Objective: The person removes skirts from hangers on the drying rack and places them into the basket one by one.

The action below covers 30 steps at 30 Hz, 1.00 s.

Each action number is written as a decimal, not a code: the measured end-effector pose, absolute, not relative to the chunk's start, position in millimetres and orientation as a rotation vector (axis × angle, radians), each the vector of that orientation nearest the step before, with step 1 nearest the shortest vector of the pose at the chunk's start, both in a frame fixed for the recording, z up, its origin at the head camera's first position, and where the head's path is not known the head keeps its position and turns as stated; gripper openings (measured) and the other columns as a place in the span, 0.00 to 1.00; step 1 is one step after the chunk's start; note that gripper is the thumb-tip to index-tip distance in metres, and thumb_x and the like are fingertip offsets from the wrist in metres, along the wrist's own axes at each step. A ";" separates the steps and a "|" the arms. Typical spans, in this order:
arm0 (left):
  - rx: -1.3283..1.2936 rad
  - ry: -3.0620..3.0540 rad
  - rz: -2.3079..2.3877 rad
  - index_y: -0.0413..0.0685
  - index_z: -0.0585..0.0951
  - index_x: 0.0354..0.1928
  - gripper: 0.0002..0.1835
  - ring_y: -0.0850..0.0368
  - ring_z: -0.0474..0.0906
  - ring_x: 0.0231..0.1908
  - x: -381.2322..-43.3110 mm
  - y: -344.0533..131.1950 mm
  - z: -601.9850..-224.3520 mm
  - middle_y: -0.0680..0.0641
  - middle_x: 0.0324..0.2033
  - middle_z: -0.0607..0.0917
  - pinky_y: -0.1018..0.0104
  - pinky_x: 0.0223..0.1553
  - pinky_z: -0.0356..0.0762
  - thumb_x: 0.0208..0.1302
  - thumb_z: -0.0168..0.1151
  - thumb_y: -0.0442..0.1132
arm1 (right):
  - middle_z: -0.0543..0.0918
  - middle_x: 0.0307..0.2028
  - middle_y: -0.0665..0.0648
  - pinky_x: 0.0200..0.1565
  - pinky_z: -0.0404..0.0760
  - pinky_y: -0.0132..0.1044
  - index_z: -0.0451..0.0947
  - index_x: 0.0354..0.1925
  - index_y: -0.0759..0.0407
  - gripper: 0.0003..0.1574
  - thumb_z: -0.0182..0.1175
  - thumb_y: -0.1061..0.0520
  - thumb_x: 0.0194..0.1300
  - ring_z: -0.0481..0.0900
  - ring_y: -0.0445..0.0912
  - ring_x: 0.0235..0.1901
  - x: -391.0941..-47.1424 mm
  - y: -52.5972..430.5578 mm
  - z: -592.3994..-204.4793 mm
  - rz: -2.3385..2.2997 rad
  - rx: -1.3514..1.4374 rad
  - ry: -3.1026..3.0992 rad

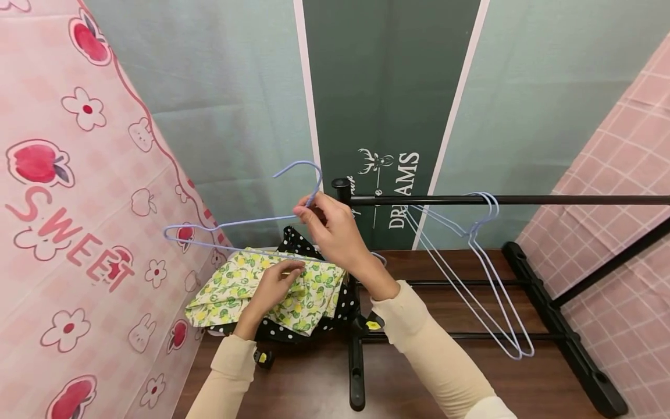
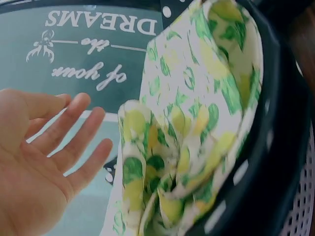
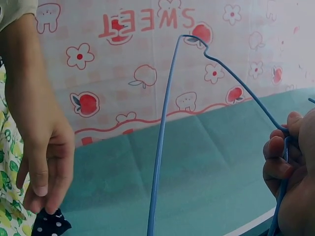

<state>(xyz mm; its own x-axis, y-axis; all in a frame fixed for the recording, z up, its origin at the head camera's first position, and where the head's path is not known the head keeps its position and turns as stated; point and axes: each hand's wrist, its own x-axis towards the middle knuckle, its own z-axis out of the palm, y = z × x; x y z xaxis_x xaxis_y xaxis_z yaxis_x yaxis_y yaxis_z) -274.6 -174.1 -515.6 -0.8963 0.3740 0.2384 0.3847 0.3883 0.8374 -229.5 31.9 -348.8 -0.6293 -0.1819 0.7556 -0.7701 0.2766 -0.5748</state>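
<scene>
My right hand (image 1: 332, 230) pinches a blue wire hanger (image 1: 256, 221) at the base of its hook, just left of the rack's end post. The hook points up, and in the right wrist view the hanger's frame (image 3: 162, 118) carries no cloth. Below it, my left hand (image 1: 274, 285) hovers over a lemon-print cloth (image 1: 225, 291); its fingers (image 2: 88, 152) are loosely extended and hold nothing in the left wrist view. The lemon cloth lies folded on a black polka-dot cloth (image 1: 282, 331), inside a basket (image 2: 300, 196) with a perforated side.
A black garment rack (image 1: 523, 199) stands to the right, with several blue hangers (image 1: 487, 256) on its bar. Its black foot (image 1: 357, 372) rests on the brown wood floor (image 1: 303, 384). A pink patterned curtain (image 1: 63, 174) hangs at left, a green one (image 1: 235, 105) behind.
</scene>
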 end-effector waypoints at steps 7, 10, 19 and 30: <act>-0.752 -2.504 -1.661 0.44 0.85 0.61 0.14 0.42 0.87 0.58 -271.8 -150.1 -505.8 0.41 0.54 0.90 0.52 0.61 0.84 0.81 0.59 0.39 | 0.80 0.32 0.55 0.28 0.73 0.33 0.82 0.47 0.62 0.07 0.61 0.59 0.80 0.73 0.41 0.22 -230.1 42.3 -352.9 1.370 0.792 -2.012; -0.785 -2.452 -1.689 0.45 0.84 0.64 0.15 0.41 0.86 0.58 -269.8 -139.9 -500.0 0.41 0.54 0.90 0.57 0.60 0.84 0.82 0.59 0.39 | 0.79 0.30 0.54 0.28 0.73 0.33 0.82 0.46 0.62 0.07 0.61 0.59 0.80 0.72 0.42 0.22 -229.9 45.4 -354.9 1.372 0.784 -2.013; -0.894 -2.349 -1.832 0.47 0.79 0.69 0.18 0.47 0.83 0.62 -264.7 -118.6 -488.2 0.43 0.58 0.88 0.59 0.64 0.81 0.84 0.55 0.41 | 0.82 0.32 0.56 0.29 0.71 0.33 0.82 0.45 0.63 0.06 0.60 0.61 0.80 0.71 0.41 0.22 -227.5 58.9 -361.3 1.353 0.765 -2.038; -1.005 -2.329 -1.847 0.56 0.76 0.74 0.22 0.48 0.81 0.67 -258.2 -97.5 -480.1 0.47 0.69 0.82 0.54 0.66 0.80 0.83 0.57 0.41 | 0.85 0.34 0.56 0.28 0.70 0.33 0.81 0.40 0.61 0.07 0.60 0.62 0.80 0.73 0.40 0.23 -221.0 69.4 -364.7 1.330 0.767 -2.036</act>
